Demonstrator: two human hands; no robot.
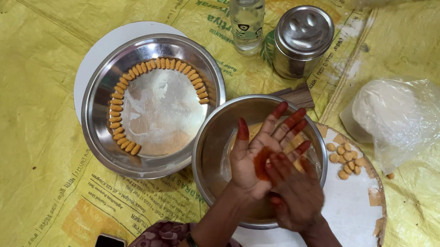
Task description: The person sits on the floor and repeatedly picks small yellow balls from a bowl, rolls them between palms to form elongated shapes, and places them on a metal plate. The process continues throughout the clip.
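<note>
Over the steel bowl, a small orange dough piece lay on the flat, open left hand, pressed beneath the right hand's extended fingers, neither hand gripping it

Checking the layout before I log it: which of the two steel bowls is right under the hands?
The deeper steel bowl nearer the person; both hands meet above it. The wide shallow bowl left of it holds an arc of small orange pieces.
</note>
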